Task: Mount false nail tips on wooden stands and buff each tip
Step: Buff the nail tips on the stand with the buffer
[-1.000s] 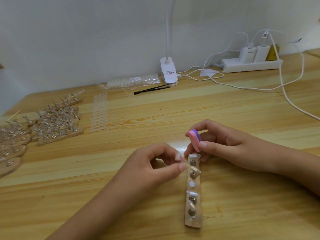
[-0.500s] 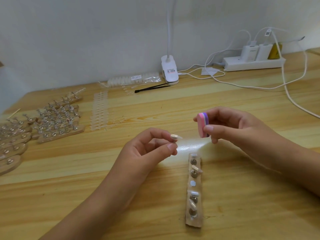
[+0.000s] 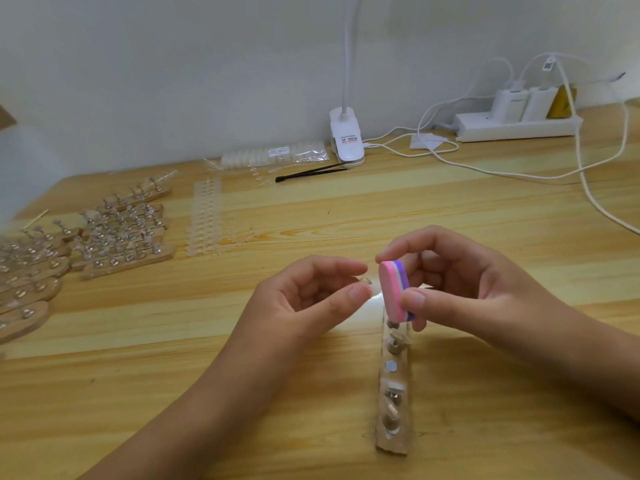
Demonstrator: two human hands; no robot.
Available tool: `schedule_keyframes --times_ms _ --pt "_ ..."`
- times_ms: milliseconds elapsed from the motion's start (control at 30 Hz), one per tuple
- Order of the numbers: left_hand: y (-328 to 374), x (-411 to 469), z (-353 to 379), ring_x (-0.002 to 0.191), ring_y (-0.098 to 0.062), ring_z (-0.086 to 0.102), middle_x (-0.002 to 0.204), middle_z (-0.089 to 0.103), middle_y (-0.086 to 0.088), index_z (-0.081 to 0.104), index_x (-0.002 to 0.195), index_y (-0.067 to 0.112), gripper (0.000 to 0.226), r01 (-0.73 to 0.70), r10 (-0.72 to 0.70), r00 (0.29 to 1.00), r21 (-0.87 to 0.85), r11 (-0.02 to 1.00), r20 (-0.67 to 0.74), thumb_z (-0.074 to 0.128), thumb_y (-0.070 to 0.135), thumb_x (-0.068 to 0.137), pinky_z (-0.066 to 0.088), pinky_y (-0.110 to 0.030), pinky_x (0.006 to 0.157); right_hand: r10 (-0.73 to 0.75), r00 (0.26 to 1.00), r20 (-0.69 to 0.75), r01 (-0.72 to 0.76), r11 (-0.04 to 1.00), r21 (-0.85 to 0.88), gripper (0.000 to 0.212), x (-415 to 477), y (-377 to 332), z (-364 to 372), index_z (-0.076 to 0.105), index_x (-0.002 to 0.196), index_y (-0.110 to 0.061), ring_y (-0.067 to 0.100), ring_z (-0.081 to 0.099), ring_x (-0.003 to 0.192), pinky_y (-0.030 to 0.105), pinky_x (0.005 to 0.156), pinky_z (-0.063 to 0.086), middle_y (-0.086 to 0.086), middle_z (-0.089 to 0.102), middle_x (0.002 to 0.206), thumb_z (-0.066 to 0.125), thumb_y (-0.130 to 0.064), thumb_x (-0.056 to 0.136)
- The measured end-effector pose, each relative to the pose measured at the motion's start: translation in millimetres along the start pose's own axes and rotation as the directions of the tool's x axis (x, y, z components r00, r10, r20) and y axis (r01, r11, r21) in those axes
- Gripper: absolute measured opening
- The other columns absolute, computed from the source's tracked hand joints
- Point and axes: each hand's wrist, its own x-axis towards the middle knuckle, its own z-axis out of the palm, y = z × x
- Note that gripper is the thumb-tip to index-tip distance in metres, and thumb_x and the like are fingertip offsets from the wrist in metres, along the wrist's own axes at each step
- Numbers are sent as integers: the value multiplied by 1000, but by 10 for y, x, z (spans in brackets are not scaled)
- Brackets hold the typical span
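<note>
- Now my left hand [image 3: 308, 299] pinches a small clear tip [image 3: 364, 280] between thumb and forefinger. The other fingers are loosely curled behind. The tip is blurred, so I cannot make out its shape.
- My right hand [image 3: 471, 289] grips the buffer [image 3: 394, 292], a block in pink, white and purple layers. The forefinger is on its upper end and the thumb on its lower end.
- I hold the buffer upright on edge, with the pink side turned toward the tip.
- Tip and buffer are both in the air above the tabletop [image 3: 485, 216], just beside each other. I cannot tell whether they touch.
- Below them a stand [image 3: 393, 445] lies flat on the tabletop, running lengthwise away from me. Its far end is hidden behind the buffer and my right thumb.
- Metal holders [image 3: 393, 348] sit in a line along the stand, and several carry tips. One spot near the middle shows only a flat round disc [image 3: 391, 366].
- At the far left, many more stands [image 3: 131, 261] with mounted tips lie side by side.
- Just right of those lie strips [image 3: 206, 216] of unmounted tips.
- Near the wall are a bag [image 3: 273, 155] of tips, black tweezers [image 3: 311, 172], a white lamp clamp [image 3: 346, 140], and a power strip [image 3: 516, 125] with chargers [image 3: 512, 100] plugged in.
</note>
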Motion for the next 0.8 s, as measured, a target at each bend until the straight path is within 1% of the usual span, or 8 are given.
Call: schedule_keyframes --times_ms 100,267,333,467,567,633,733,800 --pt "15 -6 16 101 -10 69 103 75 2 75 103 31 32 13 -13 999 2 1000 37 73 44 74 48 -10 81 -16 1000 -16 16 1000 9 33 3 -9 10 63 111 -21 9 67 73 18 67 53 1 70 86 69 -25 79" --pt "37 -15 52 94 -8 70 97 76 2 77 97 25 23 16 -16 999 -1 1000 42 74 36 77 49 -9 75 -50 998 -42 50 999 -1 35 7 -24 49 60 113 -15 8 67 77 19 66 53 -2 69 86 68 -22 80" --pt "35 -15 51 91 -5 70 95 77 3 77 95 26 22 18 -18 1000 11 1000 25 72 37 76 48 -8 73 -48 998 -45 48 999 2 33 6 -15 56 61 111 -15 10 67 78 20 66 53 1 69 87 70 -20 80" --pt "17 -12 32 92 -7 70 95 76 2 78 94 29 28 10 -10 1000 18 1000 -13 72 47 74 49 -11 81 -29 999 20 29 1000 -12 26 -16 -15 94 62 102 -14 14 66 77 23 66 54 5 68 89 73 -15 79" --pt "6 -21 52 91 -9 71 95 76 2 77 94 28 29 3 -3 1000 22 1000 9 71 47 73 49 -11 77 -56 995 -79 56 998 1 30 2 -38 87 62 103 -14 13 66 78 22 66 54 4 68 87 73 -21 76" --pt "0 -26 67 90 -8 71 94 76 3 77 94 27 29 1 -1 1000 17 1000 23 72 46 73 49 -10 76 -62 992 -107 64 998 13 32 8 -49 73 61 105 -12 10 66 76 20 65 54 1 68 85 71 -22 76" --pt "-18 -30 72 91 -9 71 94 76 1 78 94 26 31 14 -14 1000 -3 1000 12 71 47 72 48 -10 75 -44 997 -56 45 999 12 31 -4 -47 84 61 104 -12 16 67 76 21 65 53 6 68 86 72 -21 76" --pt "-28 -32 82 92 -9 71 94 76 1 78 94 26 31 22 -22 1000 -16 1000 15 71 49 73 48 -11 77 -40 997 -71 41 999 10 30 5 -46 94 63 104 -13 21 68 79 22 66 53 9 68 87 72 -21 77"
